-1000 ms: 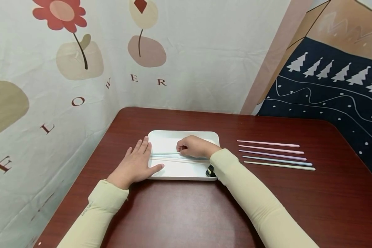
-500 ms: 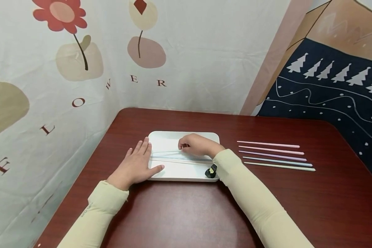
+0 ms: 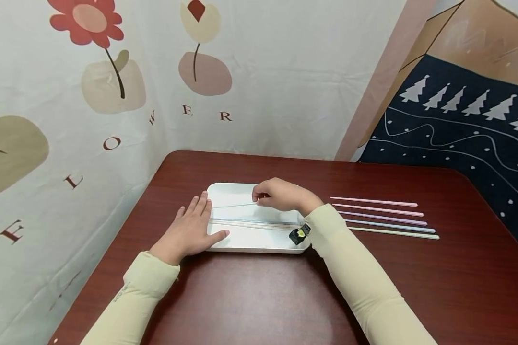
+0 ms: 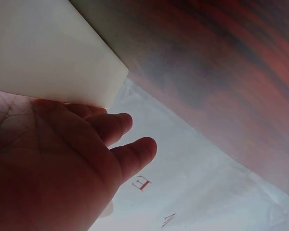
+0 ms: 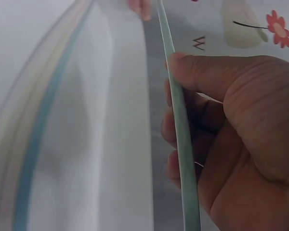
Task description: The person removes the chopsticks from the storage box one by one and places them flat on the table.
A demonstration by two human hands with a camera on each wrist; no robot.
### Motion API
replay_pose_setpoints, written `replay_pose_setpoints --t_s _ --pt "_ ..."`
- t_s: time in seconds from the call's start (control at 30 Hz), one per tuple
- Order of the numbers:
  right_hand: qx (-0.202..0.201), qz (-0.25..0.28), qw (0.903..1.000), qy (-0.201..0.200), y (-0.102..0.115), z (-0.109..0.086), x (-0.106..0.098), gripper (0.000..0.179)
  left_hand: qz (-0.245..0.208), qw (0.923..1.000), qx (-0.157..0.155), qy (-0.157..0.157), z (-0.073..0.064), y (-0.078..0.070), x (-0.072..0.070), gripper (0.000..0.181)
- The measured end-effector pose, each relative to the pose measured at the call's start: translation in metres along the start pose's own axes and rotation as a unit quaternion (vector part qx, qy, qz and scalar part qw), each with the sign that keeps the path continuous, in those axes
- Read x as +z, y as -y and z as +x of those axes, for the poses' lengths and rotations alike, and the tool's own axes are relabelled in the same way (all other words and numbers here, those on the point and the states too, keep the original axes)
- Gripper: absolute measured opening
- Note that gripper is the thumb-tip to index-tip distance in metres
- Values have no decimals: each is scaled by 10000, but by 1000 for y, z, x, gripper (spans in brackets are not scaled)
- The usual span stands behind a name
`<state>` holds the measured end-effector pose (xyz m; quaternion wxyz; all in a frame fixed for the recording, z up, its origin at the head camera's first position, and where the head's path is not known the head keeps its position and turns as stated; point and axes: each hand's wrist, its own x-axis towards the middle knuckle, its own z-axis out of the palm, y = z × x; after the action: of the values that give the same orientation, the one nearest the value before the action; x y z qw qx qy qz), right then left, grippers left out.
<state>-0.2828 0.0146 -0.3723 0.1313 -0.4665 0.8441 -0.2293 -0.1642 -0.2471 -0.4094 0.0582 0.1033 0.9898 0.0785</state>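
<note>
My left hand (image 3: 185,234) lies flat with fingers spread on the left edge of a white tray (image 3: 250,243). In the left wrist view its fingers reach along the tray's wall (image 4: 62,57). My right hand (image 3: 288,195) pinches a pale green chopstick (image 5: 184,139) between thumb and fingers, above the back half of the tray. The chopstick's thin end points left, toward my left hand. A blue chopstick (image 5: 38,130) lies lengthwise in the tray, with paler cream ones (image 5: 12,144) beside it.
Right of the tray, several chopsticks lie in a row on the dark red table (image 3: 259,297), among them a pink one (image 3: 375,201), a purple one (image 3: 384,218) and a green one (image 3: 397,233). A printed curtain (image 3: 285,96) hangs behind the table.
My right hand has lifted and moved slightly right and back, raising the pale green chopstick off the others in the tray. My left hand has stayed put.
</note>
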Motion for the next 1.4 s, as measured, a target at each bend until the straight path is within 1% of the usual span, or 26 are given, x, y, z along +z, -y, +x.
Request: replay_pose_setpoints --t_s 0.2,0.4,0.63,0.9,1.0,1.2,1.3,1.4 --pt "68 217 9997 -77 -4 -21 -15 12 39 10000 -6 -60 0 0 1 106" --pt "316 259 9990 -168 -15 -51 -31 10 60 9999 13 -85 -2 0 1 107" --pt "677 303 9965 -382 -31 -88 -41 8 91 9999 28 -80 -2 0 -1 105" --pt "968 505 9915 -711 -54 -135 -45 15 141 9999 44 -72 -1 0 -1 105" --pt "1077 495 9898 -792 -63 -153 -44 14 164 9998 87 -83 1 -1 0 105" --pt "1307 311 9884 -710 -78 -183 -42 8 140 9998 119 -111 2 -1 0 106" --pt "1447 264 9871 -637 -82 -197 -39 10 112 9998 125 -113 2 -1 1 108" --pt "1521 335 9864 -533 -86 -210 -36 12 135 9998 122 -129 2 0 2 110"
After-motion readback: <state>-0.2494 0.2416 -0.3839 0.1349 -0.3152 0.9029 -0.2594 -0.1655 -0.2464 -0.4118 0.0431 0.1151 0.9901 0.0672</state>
